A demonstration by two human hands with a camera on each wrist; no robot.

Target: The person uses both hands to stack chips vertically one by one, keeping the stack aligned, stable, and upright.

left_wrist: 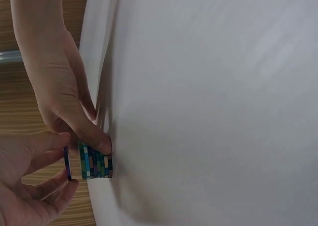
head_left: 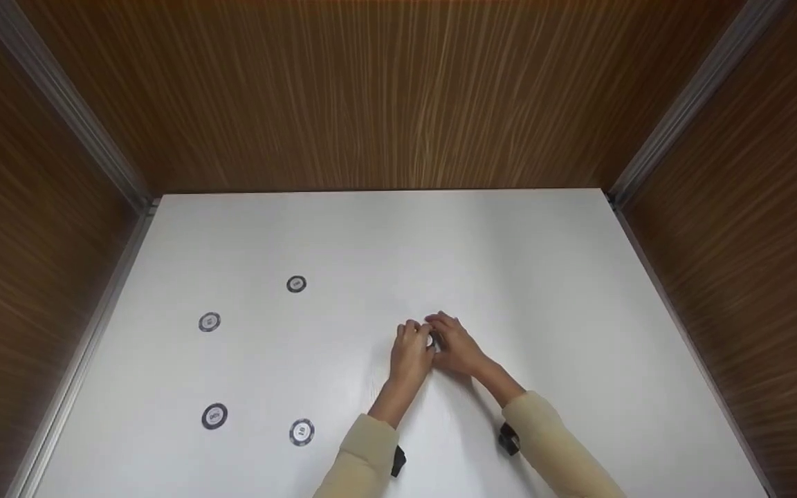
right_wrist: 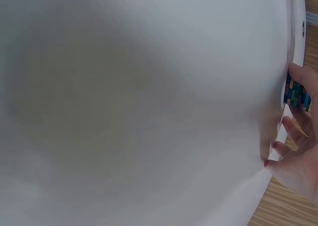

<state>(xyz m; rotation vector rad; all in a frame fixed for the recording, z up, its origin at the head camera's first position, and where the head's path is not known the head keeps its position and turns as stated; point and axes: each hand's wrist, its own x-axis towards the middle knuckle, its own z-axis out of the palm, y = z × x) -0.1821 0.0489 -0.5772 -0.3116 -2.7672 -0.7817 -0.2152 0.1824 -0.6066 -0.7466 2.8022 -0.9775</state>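
Observation:
My left hand [head_left: 411, 353] pinches a single poker chip [left_wrist: 67, 164] by its edges, fingers on one side and thumb on the other. The chip hangs just over a short stack of poker chips [left_wrist: 97, 162], its face level with theirs. My right hand [head_left: 459, 348] grips that stack, which stands on the white table [head_left: 544, 277]. In the right wrist view, the right thumb lies along the stack's near side, low down, and the other fingers curve around. From the head, the hands nearly hide the stack.
Several loose poker chips lie flat on the left part of the table, among them a back one [head_left: 296, 284], a far-left one [head_left: 209, 321] and a front one [head_left: 301, 432]. Brown wood-grain panels [head_left: 385, 97] enclose the table's back and sides.

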